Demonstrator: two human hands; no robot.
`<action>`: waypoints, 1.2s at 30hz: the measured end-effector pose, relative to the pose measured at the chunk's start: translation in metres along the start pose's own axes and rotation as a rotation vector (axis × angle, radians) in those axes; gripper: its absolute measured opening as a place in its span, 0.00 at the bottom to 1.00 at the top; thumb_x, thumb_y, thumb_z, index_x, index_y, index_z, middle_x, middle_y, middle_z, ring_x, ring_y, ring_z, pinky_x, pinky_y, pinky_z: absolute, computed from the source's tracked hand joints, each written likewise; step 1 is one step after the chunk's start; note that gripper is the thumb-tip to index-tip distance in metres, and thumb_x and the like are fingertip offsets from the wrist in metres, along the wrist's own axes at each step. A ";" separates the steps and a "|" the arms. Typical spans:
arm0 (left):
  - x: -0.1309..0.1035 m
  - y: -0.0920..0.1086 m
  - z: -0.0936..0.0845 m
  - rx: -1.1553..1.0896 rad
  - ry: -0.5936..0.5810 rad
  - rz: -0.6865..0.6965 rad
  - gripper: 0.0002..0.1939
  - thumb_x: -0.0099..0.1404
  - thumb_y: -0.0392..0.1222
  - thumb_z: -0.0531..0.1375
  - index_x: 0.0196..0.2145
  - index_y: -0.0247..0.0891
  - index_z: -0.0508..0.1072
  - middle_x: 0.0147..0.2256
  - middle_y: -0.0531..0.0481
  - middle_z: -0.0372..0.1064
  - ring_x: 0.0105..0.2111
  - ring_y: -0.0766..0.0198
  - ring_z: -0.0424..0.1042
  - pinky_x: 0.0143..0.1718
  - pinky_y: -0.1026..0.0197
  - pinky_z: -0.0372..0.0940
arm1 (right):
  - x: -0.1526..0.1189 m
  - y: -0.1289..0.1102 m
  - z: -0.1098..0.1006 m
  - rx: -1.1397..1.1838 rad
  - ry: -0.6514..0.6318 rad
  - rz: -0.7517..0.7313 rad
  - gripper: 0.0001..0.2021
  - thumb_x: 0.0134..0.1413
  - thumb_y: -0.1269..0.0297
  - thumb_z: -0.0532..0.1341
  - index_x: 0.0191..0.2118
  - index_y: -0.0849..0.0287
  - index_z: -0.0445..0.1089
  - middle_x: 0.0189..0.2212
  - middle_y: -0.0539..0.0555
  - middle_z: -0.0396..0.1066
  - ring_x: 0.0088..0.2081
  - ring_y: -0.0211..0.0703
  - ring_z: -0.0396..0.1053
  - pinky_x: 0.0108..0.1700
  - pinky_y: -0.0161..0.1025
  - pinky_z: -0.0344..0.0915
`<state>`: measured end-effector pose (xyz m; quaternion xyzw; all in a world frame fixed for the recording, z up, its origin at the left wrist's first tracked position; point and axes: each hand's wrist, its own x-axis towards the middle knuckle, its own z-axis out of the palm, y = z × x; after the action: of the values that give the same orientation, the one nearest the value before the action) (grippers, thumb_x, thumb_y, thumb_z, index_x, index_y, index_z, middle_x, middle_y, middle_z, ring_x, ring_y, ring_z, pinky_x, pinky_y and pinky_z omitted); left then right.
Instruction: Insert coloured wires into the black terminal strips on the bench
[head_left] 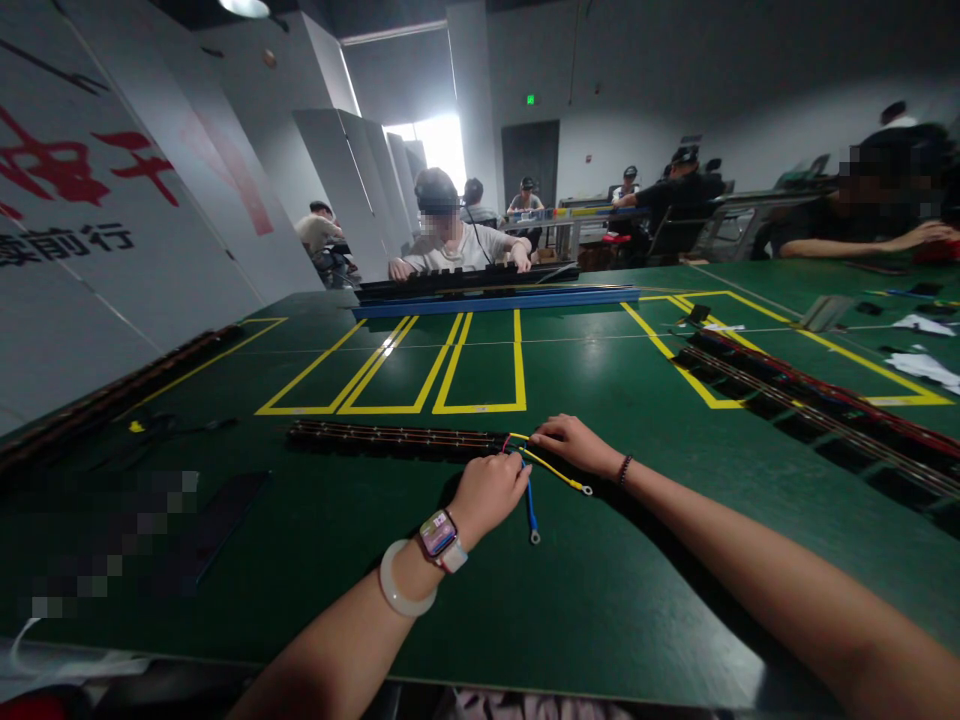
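Note:
A long black strip with copper-coloured conductors [397,437] lies crosswise on the green table in front of me. My left hand [491,492], with a watch and a pale bangle at the wrist, is closed at the strip's right end, its fingertips bent over the wires there. A blue wire [532,505] with a ring terminal hangs toward me from under those fingers. My right hand [571,443] pinches at the same end, by a yellow wire [555,467] that ends in a ring terminal. What exactly sits between the fingertips is hidden.
Yellow tape outlines [480,408] mark the green table [600,600]. Black strips with red wires [817,400] lie at the right, another long strip [127,385] at the left. Across the table a person [450,235] handles black parts behind a blue rail [495,302]. A dark flat object [214,520] lies front left.

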<state>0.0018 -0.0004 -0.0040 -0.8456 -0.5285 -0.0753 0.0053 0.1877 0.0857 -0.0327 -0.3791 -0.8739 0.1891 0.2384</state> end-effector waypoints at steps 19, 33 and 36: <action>0.000 0.001 0.001 -0.480 -0.033 -0.179 0.15 0.65 0.49 0.48 0.37 0.37 0.67 0.29 0.47 0.69 0.27 0.62 0.69 0.27 0.64 0.58 | 0.000 0.001 -0.001 0.075 -0.009 0.014 0.15 0.59 0.56 0.54 0.35 0.59 0.74 0.31 0.53 0.72 0.34 0.39 0.66 0.37 0.34 0.58; 0.009 0.003 0.012 -1.587 -0.283 -0.371 0.09 0.66 0.42 0.50 0.39 0.33 0.61 0.25 0.51 0.64 0.26 0.65 0.73 0.21 0.69 0.62 | -0.004 -0.030 -0.007 0.232 -0.048 0.088 0.13 0.57 0.58 0.55 0.33 0.61 0.72 0.30 0.52 0.72 0.32 0.38 0.68 0.33 0.32 0.61; 0.007 0.002 0.012 -1.676 -0.281 -0.390 0.09 0.67 0.42 0.49 0.40 0.33 0.60 0.25 0.51 0.65 0.26 0.65 0.73 0.20 0.70 0.61 | -0.004 -0.036 -0.009 0.134 -0.027 -0.001 0.11 0.57 0.61 0.56 0.32 0.61 0.72 0.29 0.52 0.71 0.31 0.38 0.67 0.34 0.32 0.60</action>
<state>0.0083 0.0059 -0.0147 -0.4667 -0.4301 -0.3341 -0.6968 0.1747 0.0608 -0.0084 -0.3593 -0.8626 0.2522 0.2513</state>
